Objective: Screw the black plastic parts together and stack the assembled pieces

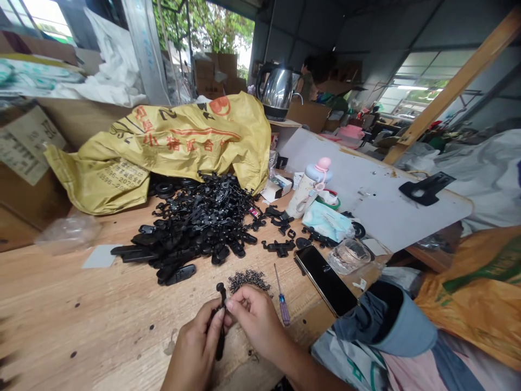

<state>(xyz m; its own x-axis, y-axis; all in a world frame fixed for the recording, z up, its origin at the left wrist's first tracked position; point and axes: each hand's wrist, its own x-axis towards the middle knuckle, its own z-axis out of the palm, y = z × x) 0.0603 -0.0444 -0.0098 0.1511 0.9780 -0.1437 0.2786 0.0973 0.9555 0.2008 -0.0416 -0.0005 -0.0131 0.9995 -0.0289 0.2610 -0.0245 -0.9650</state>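
Near the front of the wooden table, my left hand (199, 342) is closed round a slim black plastic part (221, 290), held upright with its knobbed end showing above the fingers. My right hand (254, 315) meets it from the right, thumb and fingertips pinched against the part's side. Whether a tiny piece sits in that pinch is hidden. Just beyond the hands lies a small heap of screws (249, 279). A screwdriver (282, 298) with a purple handle rests to their right. Farther back is a large pile of black plastic parts (199, 217).
Right of the screwdriver lies a phone (325, 277), with a clear plastic container (349, 255) beside it. A white bottle (307, 190) stands behind. A yellow sack (195, 141) leans over the pile's back. At far left is a cardboard box (30, 168); a kettle (278, 89) stands farther off.
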